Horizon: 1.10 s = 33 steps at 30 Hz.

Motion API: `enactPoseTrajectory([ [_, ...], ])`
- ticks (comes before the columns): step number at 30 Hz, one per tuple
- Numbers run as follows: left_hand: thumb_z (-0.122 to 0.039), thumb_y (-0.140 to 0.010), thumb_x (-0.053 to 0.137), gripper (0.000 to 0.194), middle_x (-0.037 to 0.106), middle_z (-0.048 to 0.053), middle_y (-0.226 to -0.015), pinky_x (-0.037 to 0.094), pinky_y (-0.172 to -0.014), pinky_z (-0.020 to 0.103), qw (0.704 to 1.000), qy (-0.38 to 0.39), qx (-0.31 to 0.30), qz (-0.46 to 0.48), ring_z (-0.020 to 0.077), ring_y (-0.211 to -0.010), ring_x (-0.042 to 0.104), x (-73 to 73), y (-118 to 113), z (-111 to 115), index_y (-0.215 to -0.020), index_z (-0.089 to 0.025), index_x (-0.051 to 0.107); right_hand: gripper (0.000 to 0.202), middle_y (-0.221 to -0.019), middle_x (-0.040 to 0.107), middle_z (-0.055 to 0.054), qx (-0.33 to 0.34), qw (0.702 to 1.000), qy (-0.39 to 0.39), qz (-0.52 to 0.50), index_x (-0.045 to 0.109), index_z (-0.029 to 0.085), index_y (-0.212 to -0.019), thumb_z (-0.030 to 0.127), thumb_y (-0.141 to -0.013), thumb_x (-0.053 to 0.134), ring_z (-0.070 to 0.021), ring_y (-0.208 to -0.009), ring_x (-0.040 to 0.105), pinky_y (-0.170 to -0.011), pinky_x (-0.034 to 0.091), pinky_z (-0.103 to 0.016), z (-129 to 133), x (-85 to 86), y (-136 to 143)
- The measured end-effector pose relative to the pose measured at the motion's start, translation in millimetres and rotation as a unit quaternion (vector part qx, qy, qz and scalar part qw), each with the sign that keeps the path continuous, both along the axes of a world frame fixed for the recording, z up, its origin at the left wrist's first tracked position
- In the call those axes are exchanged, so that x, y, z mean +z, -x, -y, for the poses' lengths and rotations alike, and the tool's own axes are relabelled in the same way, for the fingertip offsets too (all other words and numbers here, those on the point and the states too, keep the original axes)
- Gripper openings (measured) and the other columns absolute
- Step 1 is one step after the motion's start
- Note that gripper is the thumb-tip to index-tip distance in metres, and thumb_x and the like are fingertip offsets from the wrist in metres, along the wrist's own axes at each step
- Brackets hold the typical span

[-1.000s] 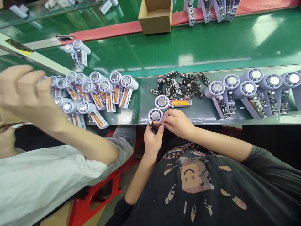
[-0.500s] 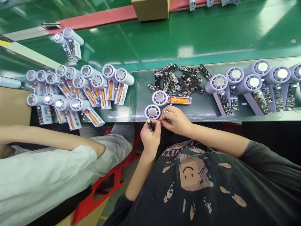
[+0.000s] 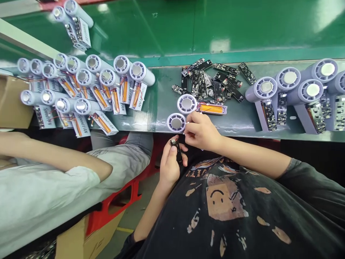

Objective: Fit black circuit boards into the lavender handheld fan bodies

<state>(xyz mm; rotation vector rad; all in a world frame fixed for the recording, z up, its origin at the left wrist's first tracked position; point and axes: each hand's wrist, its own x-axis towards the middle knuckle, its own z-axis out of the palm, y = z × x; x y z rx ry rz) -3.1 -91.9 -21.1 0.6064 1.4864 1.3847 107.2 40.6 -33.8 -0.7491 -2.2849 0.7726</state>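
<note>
My left hand [image 3: 171, 162] grips a small black circuit board [image 3: 176, 150] below the table's front edge, thumb on its face. My right hand [image 3: 201, 131] is closed at the table edge, fingers bent together beside a lilac fan unit [image 3: 176, 122]; what they pinch is too small to make out. A second fan unit [image 3: 187, 104] lies just behind, its open handle showing an orange battery [image 3: 211, 108] and thin wires. Behind these is a loose pile of black circuit boards [image 3: 202, 81].
Rows of lilac fans [image 3: 93, 63] stand at the left, more fans [image 3: 265, 87] at the right. Two fans [image 3: 78, 12] lie at the far left. A co-worker's arm [image 3: 54, 154] and a red stool [image 3: 121, 198] are at left, with a cardboard box [image 3: 13, 102].
My left hand has moved down and away from my right, its fingers spreading along the board, which now shows more fully. The whole view has shifted a little.
</note>
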Motion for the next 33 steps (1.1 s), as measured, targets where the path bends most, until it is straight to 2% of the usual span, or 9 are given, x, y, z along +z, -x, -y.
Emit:
enactPoseTrajectory([
  [3, -0.042, -0.095, 0.051, 0.031, 0.058, -0.004, -0.078, 0.04, -0.037, 0.018, 0.998, 0.024, -0.017, -0.058, 0.005, -0.039, 0.051, -2.6, 1, -2, -0.122, -0.025, 0.049, 0.014, -0.087, 0.053, -0.005, 0.005, 0.999, -0.033, 0.032, 0.061, 0.018, -0.065, 0.016, -0.078, 0.057, -0.0188, -0.081, 0.044, -0.07, 0.027, -0.034, 2, 4.3, 0],
  [7, -0.034, -0.097, 0.048, 0.026, 0.06, -0.004, -0.076, 0.049, -0.042, 0.018, 0.979, 0.075, -0.054, -0.182, 0.008, -0.046, 0.059, 0.3, 3, -7, -0.12, -0.023, 0.049, 0.015, -0.085, 0.051, -0.006, 0.015, 0.995, -0.059, 0.081, 0.062, 0.018, -0.065, 0.018, -0.079, 0.058, -0.0197, -0.081, 0.041, -0.07, 0.023, -0.035, 2, 10.0, 2],
  [13, -0.023, -0.097, 0.043, 0.021, 0.058, -0.003, -0.073, 0.051, -0.048, 0.02, 0.953, 0.058, -0.083, -0.287, 0.0081, -0.05, 0.058, 5.2, 3, -11, -0.117, -0.02, 0.049, 0.013, -0.089, 0.051, -0.006, 0.011, 0.992, -0.074, 0.103, 0.065, 0.019, -0.067, 0.019, -0.079, 0.06, -0.0205, -0.083, 0.041, -0.071, 0.022, -0.035, 3, 11.6, 3],
  [17, -0.016, -0.096, 0.041, 0.023, 0.062, 0.001, -0.088, 0.054, -0.058, 0.023, 0.932, 0.048, -0.084, -0.348, 0.0055, -0.05, 0.054, 5.7, 3, -12, -0.117, -0.019, 0.049, 0.013, -0.09, 0.052, -0.007, 0.007, 0.992, -0.061, 0.11, 0.065, 0.018, -0.066, 0.019, -0.078, 0.06, -0.0208, -0.085, 0.041, -0.072, 0.022, -0.035, 3, 13.0, 3],
  [22, -0.014, -0.095, 0.04, 0.027, 0.063, 0.006, -0.101, 0.057, -0.068, 0.03, 0.919, 0.058, -0.091, -0.38, 0.0066, -0.055, 0.056, 2.9, 3, -12, -0.12, -0.019, 0.049, 0.014, -0.091, 0.054, -0.007, -0.001, 0.99, -0.07, 0.125, 0.067, 0.019, -0.068, 0.02, -0.08, 0.059, -0.0216, -0.087, 0.042, -0.072, 0.021, -0.036, 4, 14.9, 4],
  [26, -0.016, -0.094, 0.043, 0.03, 0.062, 0.01, -0.109, 0.058, -0.071, 0.032, 0.907, 0.046, -0.091, -0.409, 0.0123, -0.071, 0.062, 2.0, 3, -13, -0.123, -0.019, 0.049, 0.015, -0.093, 0.056, -0.007, -0.017, 0.986, -0.089, 0.139, 0.069, 0.02, -0.072, 0.021, -0.082, 0.059, -0.0225, -0.088, 0.042, -0.072, 0.02, -0.037, 6, 16.2, 6],
  [28, -0.016, -0.093, 0.044, 0.032, 0.062, 0.011, -0.112, 0.058, -0.069, 0.03, 0.907, 0.044, -0.091, -0.41, 0.0137, -0.076, 0.063, 3.7, 2, -14, -0.125, -0.019, 0.049, 0.014, -0.094, 0.057, -0.008, -0.017, 0.984, -0.096, 0.152, 0.07, 0.02, -0.074, 0.022, -0.084, 0.06, -0.0231, -0.089, 0.041, -0.072, 0.019, -0.037, 7, 17.8, 7],
  [31, -0.013, -0.092, 0.042, 0.034, 0.062, 0.01, -0.108, 0.057, -0.059, 0.026, 0.922, 0.055, -0.094, -0.371, 0.0112, -0.067, 0.061, 7.5, 1, -15, -0.125, -0.018, 0.049, 0.014, -0.095, 0.057, -0.008, -0.003, 0.982, -0.092, 0.165, 0.071, 0.02, -0.077, 0.022, -0.085, 0.06, -0.0238, -0.091, 0.04, -0.072, 0.019, -0.037, 6, 20.6, 8],
  [33, -0.012, -0.092, 0.042, 0.036, 0.063, 0.01, -0.107, 0.057, -0.058, 0.026, 0.926, 0.058, -0.098, -0.359, 0.0113, -0.066, 0.061, 8.9, 0, -15, -0.126, -0.017, 0.05, 0.014, -0.095, 0.057, -0.008, 0.006, 0.983, -0.081, 0.166, 0.07, 0.02, -0.077, 0.021, -0.085, 0.059, -0.0237, -0.091, 0.04, -0.071, 0.019, -0.037, 5, 21.7, 8],
])
